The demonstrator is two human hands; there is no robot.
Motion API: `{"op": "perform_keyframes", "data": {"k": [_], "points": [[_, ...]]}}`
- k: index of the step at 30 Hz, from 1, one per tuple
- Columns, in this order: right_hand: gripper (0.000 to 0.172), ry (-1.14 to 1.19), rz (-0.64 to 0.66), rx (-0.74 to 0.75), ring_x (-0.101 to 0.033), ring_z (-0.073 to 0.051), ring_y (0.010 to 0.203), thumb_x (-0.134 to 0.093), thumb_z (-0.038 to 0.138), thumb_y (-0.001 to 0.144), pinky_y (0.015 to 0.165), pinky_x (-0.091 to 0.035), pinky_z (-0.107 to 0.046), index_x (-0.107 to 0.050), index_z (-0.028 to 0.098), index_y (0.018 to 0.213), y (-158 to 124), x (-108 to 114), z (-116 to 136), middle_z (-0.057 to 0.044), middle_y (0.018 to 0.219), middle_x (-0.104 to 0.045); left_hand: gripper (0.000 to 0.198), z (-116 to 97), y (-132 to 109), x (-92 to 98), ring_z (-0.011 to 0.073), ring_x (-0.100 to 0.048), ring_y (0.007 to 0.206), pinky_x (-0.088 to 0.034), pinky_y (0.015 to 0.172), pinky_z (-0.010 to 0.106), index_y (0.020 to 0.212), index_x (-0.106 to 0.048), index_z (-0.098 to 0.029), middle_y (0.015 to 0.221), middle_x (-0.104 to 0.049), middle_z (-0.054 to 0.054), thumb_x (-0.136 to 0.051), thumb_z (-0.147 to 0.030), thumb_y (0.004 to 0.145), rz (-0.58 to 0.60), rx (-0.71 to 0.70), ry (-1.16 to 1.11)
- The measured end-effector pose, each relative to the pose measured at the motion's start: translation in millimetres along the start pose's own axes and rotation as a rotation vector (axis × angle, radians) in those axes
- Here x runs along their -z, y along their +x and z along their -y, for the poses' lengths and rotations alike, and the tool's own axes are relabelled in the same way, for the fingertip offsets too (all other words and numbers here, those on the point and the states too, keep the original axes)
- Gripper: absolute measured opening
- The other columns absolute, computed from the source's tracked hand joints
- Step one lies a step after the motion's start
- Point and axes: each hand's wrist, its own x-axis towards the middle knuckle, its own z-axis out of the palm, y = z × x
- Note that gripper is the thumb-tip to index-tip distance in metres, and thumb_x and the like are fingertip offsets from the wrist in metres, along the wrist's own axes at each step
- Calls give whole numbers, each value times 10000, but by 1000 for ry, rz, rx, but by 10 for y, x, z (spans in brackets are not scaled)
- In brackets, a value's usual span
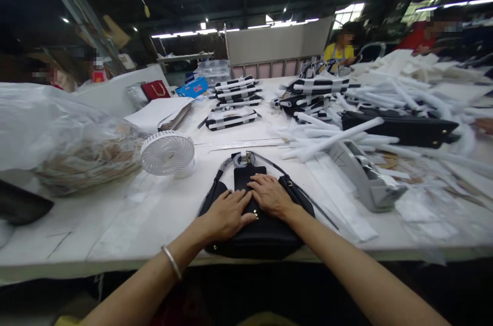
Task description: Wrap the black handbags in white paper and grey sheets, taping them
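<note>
A black handbag (265, 236) lies flat near the front edge of the table, its flap and gold-coloured clasp toward the far side. My left hand (229, 213) rests on the bag's left part, fingers stretched over the leather and the thumb near a small metal fitting. Flat on the flap, my right hand (271, 195) presses with its fingers extended, the fingertips close to those of the left. Beyond the flap, the strap (275, 164) loops out, partly wrapped in clear film. Neither hand grips anything.
A white fan (168, 154) stands left of the bag, near a big clear plastic bag (57, 120). To the right are a grey tape dispenser (364, 177) and white foam tubes (339, 136). Wrapped black bags (233, 118) are stacked farther back. Other people sit beyond the table.
</note>
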Motion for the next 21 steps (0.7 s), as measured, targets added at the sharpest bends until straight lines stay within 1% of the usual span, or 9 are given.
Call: {"op": "perform_keyframes", "data": {"k": [3, 5, 7, 10, 13, 15, 17, 20, 21], "points": [[325, 13, 50, -18, -439, -250, 1362, -486, 296, 998, 1152, -320, -457, -630, 200, 1273, 68, 135, 64, -88, 1414, -559, 634, 97, -79, -219, 308, -255, 1478, -229, 1202, 528, 1532, -303, -146, 1584, -278, 182, -376, -510, 1018, 68, 125, 5], [361, 29, 129, -45, -438, -260, 1376, -504, 340, 991, 1155, -326, -471, -617, 175, 1292, 97, 326, 129, -107, 1433, -545, 609, 171, -26, -290, 312, -240, 1482, -216, 1198, 551, 1532, -306, -156, 1590, -254, 182, -383, -474, 1018, 80, 161, 35], [478, 43, 175, -71, -462, -273, 1363, -500, 461, 983, 1138, -354, -497, -572, 157, 1345, 66, 561, 212, -138, 1448, -529, 548, 229, 38, -329, 311, -258, 1475, -225, 1190, 566, 1508, -363, -173, 1587, -262, 171, -381, -418, 1018, 73, 149, 60], [592, 83, 181, 68, -438, -311, 1382, -482, 564, 964, 1139, -319, -577, -527, 145, 1381, -149, 839, 373, -164, 1469, -501, 496, 314, 87, -385, 297, -282, 1466, -257, 1177, 560, 1487, -408, -201, 1577, -297, 143, -365, -324, 1009, 38, 115, 84], [689, -3, 183, 202, -444, -328, 1372, -621, 599, 872, 1149, -287, -595, -504, 160, 1391, -494, 890, 499, -165, 1455, -516, 493, 362, 101, -418, 281, -306, 1458, -293, 1165, 538, 1488, -409, -236, 1563, -335, 115, -380, -309, 1001, 10, 70, 113], [717, -97, 207, 200, -505, -323, 1314, -723, 575, 799, 1134, -330, -555, -533, 164, 1355, -674, 827, 513, -161, 1393, -574, 502, 347, 97, -377, 279, -293, 1463, -285, 1167, 541, 1503, -379, -232, 1572, -313, 121, -378, -338, 1012, 24, 100, 126], [684, -156, 211, 174, -581, -307, 1224, -791, 543, 740, 1087, -402, -488, -592, 170, 1278, -739, 760, 486, -141, 1293, -646, 496, 306, 68, -262, 276, -260, 1476, -243, 1180, 558, 1509, -366, -225, 1581, -289, 125, -348, -353, 1030, 73, 115, 120], [612, -169, 223, 142, -666, -282, 1068, -825, 502, 705, 948, -495, -386, -650, 181, 1195, -654, 753, 447, -104, 1150, -713, 475, 212, -53, -2, 233, -247, 1485, -218, 1205, 508, 1493, -397, -257, 1577, -325, 76, -275, -379, 1049, 130, 12, -3], [590, -165, 238, 129, -682, -276, 1024, -825, 487, 704, 895, -511, -362, -660, 188, 1185, -608, 772, 440, -94, 1114, -725, 496, 169, -109, 80, 226, -265, 1479, -230, 1207, 481, 1502, -378, -252, 1577, -330, 74, -299, -419, 1042, 139, -12, -53]]}}
